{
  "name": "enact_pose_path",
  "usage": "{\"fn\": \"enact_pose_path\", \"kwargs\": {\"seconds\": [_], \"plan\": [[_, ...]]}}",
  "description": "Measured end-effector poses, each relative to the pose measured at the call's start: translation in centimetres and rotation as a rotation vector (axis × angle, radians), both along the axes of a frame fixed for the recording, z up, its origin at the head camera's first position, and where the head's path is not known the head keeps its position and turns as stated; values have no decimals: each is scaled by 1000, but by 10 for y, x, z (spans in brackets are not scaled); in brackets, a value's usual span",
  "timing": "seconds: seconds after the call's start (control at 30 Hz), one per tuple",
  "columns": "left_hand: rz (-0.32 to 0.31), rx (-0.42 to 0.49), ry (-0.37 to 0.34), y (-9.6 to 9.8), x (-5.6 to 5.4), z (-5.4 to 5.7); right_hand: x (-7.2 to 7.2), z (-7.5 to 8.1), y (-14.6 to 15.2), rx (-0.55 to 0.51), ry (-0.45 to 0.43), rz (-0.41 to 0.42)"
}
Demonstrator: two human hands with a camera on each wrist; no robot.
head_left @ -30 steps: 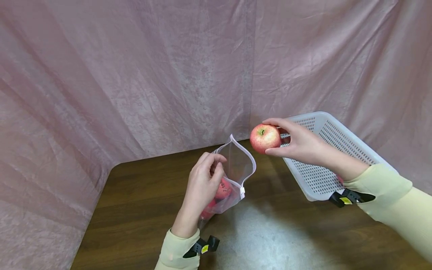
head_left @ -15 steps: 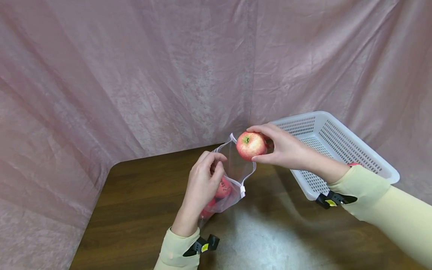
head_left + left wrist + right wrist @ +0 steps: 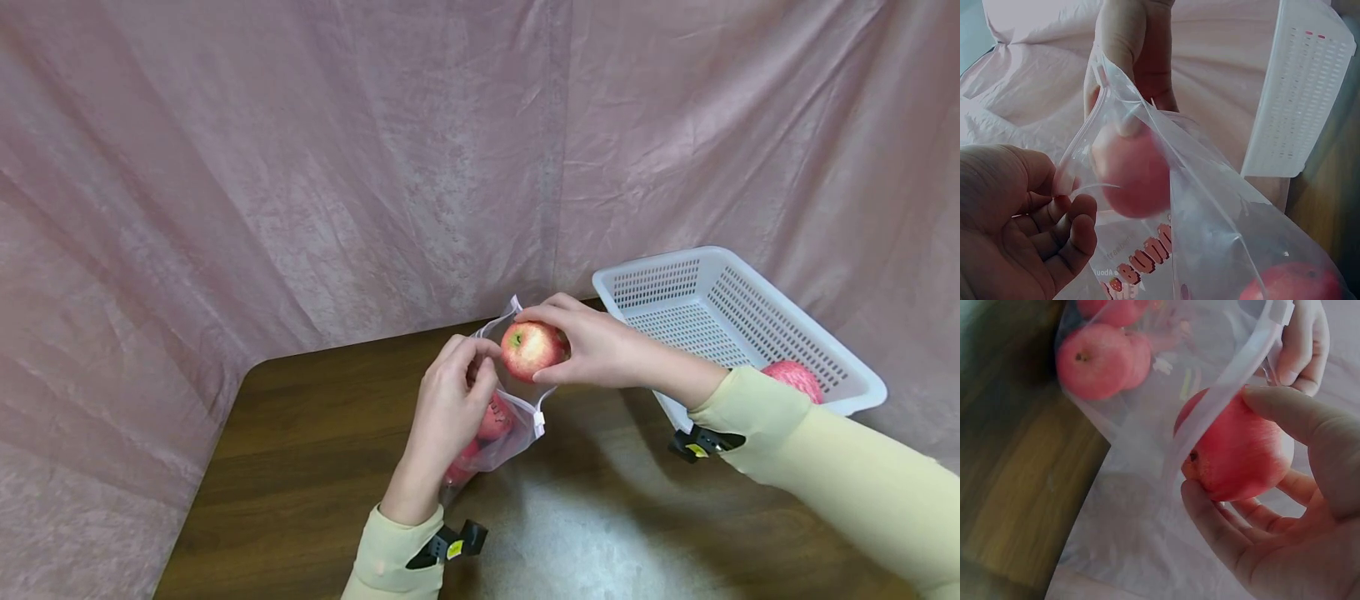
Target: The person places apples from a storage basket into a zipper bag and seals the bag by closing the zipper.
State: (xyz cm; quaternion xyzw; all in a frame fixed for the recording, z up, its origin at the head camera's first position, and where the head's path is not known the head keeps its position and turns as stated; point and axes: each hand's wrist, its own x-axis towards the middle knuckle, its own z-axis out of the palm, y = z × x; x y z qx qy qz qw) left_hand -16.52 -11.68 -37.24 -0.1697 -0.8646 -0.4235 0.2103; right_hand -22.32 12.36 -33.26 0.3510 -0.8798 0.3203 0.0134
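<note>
My right hand [image 3: 596, 346] grips a red-yellow apple [image 3: 531, 350], stem showing, at the mouth of a clear zip bag [image 3: 517, 450]. In the right wrist view the bag's rim crosses in front of part of that apple [image 3: 1244, 450]. My left hand [image 3: 453, 400] pinches the bag's edge between thumb and fingers, holding the mouth apart; the left wrist view shows this pinch at the zip strip [image 3: 1075, 140]. Several red apples [image 3: 1094, 362] lie inside the bag. A white slider [image 3: 539, 422] sits at the near corner of the zip.
To the right stands a white perforated basket [image 3: 795, 312] with a red apple [image 3: 795, 379] in it, partly hidden by my right sleeve. The brown wooden table [image 3: 315, 450] ends at a pink curtain [image 3: 375, 167] behind.
My right hand has carried the apple left and down from beside the basket to the bag's mouth. More of the basket and its apple shows. The left hand has stayed put.
</note>
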Motion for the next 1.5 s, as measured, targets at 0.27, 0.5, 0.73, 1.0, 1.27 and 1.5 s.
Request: {"fn": "enact_pose_path", "kwargs": {"seconds": [0.27, 0.5, 0.73, 1.0, 1.27, 1.5], "plan": [[-1, 0, 0, -2, 0, 0, -2, -4, -16, 91, 21, -1], [-4, 5, -7, -2, 1, 0, -8, -10, -27, 155, -8, -21], [-7, 4, -3, -3, 1, 1, -11, -14, -35, 176, -3, -31], [-4, -6, 16, -4, 0, 2, -15, -18, -37, 130, 57, -24], [-1, -6, 18, -4, -2, 0, -13, -14, -28, 99, 67, -15], [7, 1, 11, -4, -1, -1, -11, -12, -13, 77, 82, -8]]}}
